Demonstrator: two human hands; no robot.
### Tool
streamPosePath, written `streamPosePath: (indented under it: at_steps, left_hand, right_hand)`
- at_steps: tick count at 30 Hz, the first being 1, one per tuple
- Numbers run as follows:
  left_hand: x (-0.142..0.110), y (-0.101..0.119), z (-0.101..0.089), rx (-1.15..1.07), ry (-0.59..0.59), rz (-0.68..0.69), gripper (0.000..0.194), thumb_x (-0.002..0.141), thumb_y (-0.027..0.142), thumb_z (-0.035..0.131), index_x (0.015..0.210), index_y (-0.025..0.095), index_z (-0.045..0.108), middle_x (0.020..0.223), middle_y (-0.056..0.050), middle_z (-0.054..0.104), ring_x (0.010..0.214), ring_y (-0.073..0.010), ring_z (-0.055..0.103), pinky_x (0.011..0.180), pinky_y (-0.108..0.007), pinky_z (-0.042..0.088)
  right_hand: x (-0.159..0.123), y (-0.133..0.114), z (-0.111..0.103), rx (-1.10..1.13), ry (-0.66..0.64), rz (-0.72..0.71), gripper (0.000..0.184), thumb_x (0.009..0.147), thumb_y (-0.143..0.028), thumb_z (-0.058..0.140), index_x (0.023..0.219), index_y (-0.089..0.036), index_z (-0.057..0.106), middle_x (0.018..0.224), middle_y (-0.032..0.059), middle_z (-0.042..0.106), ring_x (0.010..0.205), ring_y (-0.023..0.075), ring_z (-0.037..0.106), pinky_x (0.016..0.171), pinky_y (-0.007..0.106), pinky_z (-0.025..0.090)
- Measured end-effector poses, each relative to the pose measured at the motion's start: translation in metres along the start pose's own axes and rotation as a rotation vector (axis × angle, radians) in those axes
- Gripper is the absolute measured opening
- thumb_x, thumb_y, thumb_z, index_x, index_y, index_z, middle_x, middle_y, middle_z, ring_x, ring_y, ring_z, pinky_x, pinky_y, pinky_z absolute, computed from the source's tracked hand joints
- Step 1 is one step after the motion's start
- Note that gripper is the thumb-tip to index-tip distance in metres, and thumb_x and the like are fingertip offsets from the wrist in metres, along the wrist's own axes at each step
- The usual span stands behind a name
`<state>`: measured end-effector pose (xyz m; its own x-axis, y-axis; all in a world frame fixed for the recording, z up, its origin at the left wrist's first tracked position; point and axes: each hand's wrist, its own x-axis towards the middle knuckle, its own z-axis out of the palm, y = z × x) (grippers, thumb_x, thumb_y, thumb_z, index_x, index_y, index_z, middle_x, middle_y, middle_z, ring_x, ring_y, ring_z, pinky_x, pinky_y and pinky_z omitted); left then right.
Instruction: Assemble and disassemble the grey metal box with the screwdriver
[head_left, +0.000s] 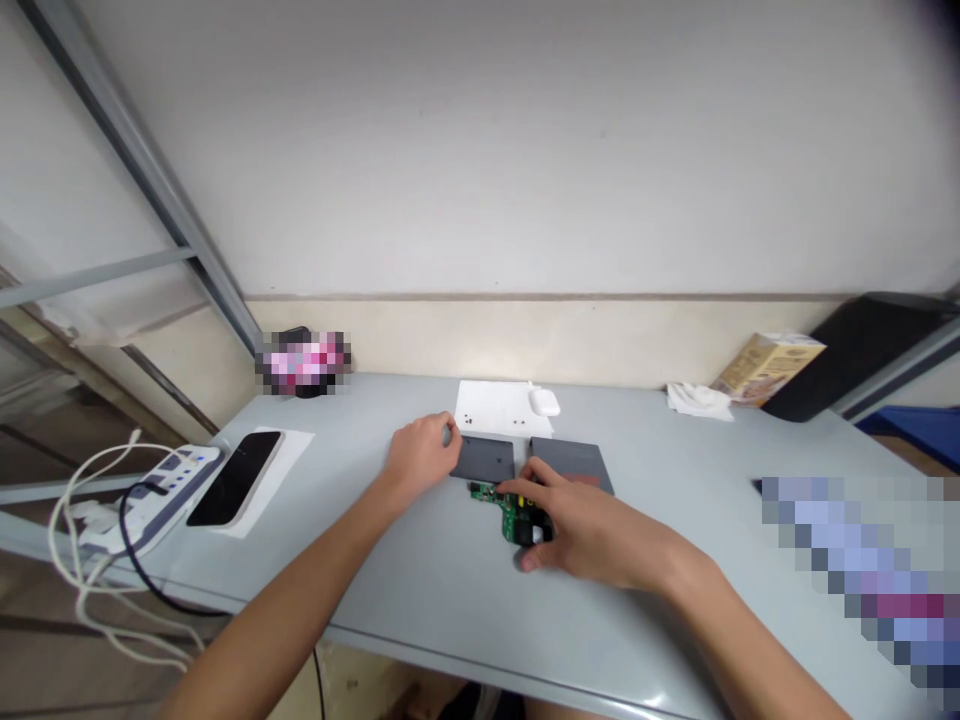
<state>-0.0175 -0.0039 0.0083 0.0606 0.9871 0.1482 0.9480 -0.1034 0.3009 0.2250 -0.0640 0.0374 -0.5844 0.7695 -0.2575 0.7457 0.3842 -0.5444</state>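
A green circuit board (510,522) with black and yellow parts lies on the desk under my right hand (570,515). The thumb and fingers of that hand close around the board from the right and hide part of it. At the left end of a flat dark grey casing panel (486,460) is my left hand (421,450), its fingers curled together. Whatever those fingers pinch is hidden. A second dark grey casing piece (574,458) lies just beyond my right hand, with a reddish patch near its front edge.
A white sheet (491,405) with several tiny dark bits and a white earbud case (544,403) lies behind the panels. At left are a phone (236,480) and a power strip (161,490) with cables. Tissue (699,401) and a carton (769,368) stand back right.
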Motion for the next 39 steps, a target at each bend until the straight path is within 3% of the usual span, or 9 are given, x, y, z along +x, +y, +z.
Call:
streamPosePath:
  at_steps: [9,17,22,28,39]
  left_hand:
    - [0.0009,-0.0015,0.0019,0.018,-0.046,0.005,0.031,0.100,0.035,0.051,0.081,0.022,0.073,0.090,-0.006,0.078,0.081,-0.0231,0.070,0.063,-0.030,0.036]
    - [0.0016,-0.0002,0.0001,0.005,-0.081,-0.026,0.036,0.102,0.039,0.048,0.081,0.023,0.072,0.088,-0.005,0.077,0.082,-0.0229,0.070,0.063,-0.031,0.037]
    - [0.0006,0.0004,0.0002,-0.017,-0.083,-0.027,0.038,0.103,0.044,0.048,0.082,0.023,0.072,0.088,-0.004,0.077,0.083,-0.0233,0.069,0.064,-0.031,0.038]
    - [0.0005,0.0005,0.0001,-0.009,-0.087,-0.037,0.036,0.102,0.043,0.050,0.082,0.023,0.071,0.089,-0.004,0.077,0.083,-0.0231,0.069,0.063,-0.031,0.035]
    - [0.0010,-0.0014,0.0027,-0.014,-0.072,-0.034,0.035,0.101,0.041,0.051,0.078,0.023,0.069,0.084,-0.004,0.076,0.079,-0.0223,0.068,0.064,-0.030,0.037]
  right_hand:
    - [-0.0016,0.0000,0.0008,0.061,0.011,-0.024,0.073,0.081,-0.034,0.080,0.149,-0.041,0.054,0.122,0.0027,0.057,0.076,0.0161,0.062,0.080,0.036,0.049]
    - [0.0000,0.0053,0.0038,0.037,0.002,-0.020,0.071,0.081,-0.032,0.079,0.147,-0.040,0.055,0.125,0.0032,0.056,0.082,0.0178,0.064,0.083,0.036,0.049]
    - [-0.0011,0.0010,0.0007,0.024,-0.014,0.009,0.075,0.079,-0.028,0.079,0.148,-0.042,0.054,0.126,0.0040,0.053,0.079,0.0177,0.061,0.075,0.035,0.048]
    - [0.0002,0.0024,0.0013,0.035,-0.010,-0.011,0.070,0.081,-0.028,0.077,0.146,-0.040,0.056,0.128,0.0046,0.054,0.087,0.0203,0.065,0.089,0.040,0.049]
    - [-0.0005,0.0017,0.0012,0.042,-0.022,-0.013,0.067,0.081,-0.025,0.075,0.145,-0.038,0.057,0.127,0.0044,0.055,0.090,0.0209,0.066,0.093,0.042,0.048]
